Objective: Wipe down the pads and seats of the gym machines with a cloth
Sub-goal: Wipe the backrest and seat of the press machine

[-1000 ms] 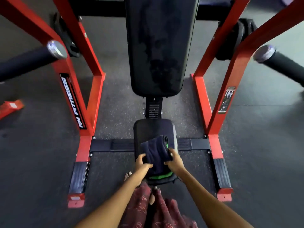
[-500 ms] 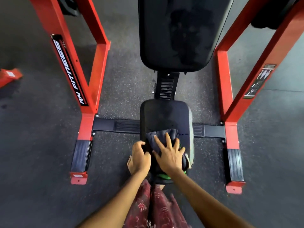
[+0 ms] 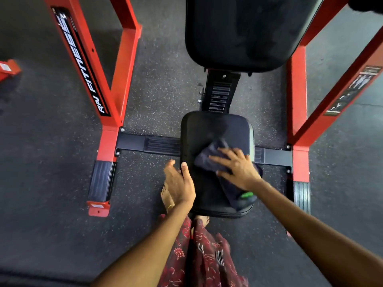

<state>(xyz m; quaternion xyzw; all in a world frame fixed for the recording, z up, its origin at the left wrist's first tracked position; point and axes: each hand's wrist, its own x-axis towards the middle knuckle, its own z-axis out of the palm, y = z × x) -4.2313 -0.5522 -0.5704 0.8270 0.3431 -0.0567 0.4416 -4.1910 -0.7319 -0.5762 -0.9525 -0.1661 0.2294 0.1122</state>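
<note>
Closest to us, two bare forearms reach forward over a dark red patterned garment, and one bare foot with an anklet shows on the speckled floor just left of the seat.

We see the left hand at the near left edge of the seat. Its thumb lies up on the pad and the fingers drop over the side, so the grip is loosely wrapped on that edge.

The right hand lies flat with fingers spread wide, pressing down on the cloth. The grip is open and clamps nothing.

There is one cloth: dark navy, crumpled, bunched toward the seat's right half, with a bright green patch peeking out at its near end by the seat's right corner.

The seat is one black padded square with rounded corners, faintly glossy. Past it stands a ribbed black post, then one larger black back pad, dull and smudged.

We count two red frame uprights flanking the pads: the left one carries white lettering, the right one a sticker strip. A black crossbar joins them under the seat. One more red piece sits at the far left edge.
</note>
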